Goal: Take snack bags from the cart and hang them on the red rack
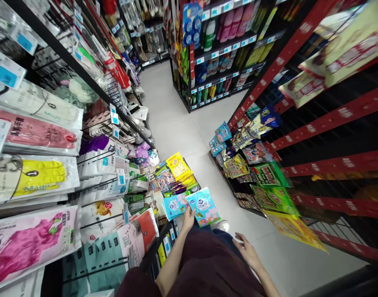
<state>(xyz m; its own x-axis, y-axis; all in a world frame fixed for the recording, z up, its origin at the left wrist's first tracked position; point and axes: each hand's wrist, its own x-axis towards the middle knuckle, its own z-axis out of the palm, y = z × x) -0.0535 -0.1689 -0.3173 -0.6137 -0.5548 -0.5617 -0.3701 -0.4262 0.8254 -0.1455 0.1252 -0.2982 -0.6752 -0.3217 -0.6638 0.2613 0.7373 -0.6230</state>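
Note:
My left hand (188,219) reaches down and grips the lower edge of a light-blue packet with pink and green print (204,206). A second blue packet (174,206) lies just to its left, on a pile of colourful snack packets (176,169) heaped low in the aisle. My right hand (246,248) hangs at my side over my dark trousers, fingers loosely spread and holding nothing.
Pegs on the left rack (93,165) carry packaged rubber gloves (37,175) and cleaning goods. At the right, red-edged shelves (328,121) hold snack bags (263,173). Pale tiled floor (176,119) runs ahead to a far shelf of bottles (223,45).

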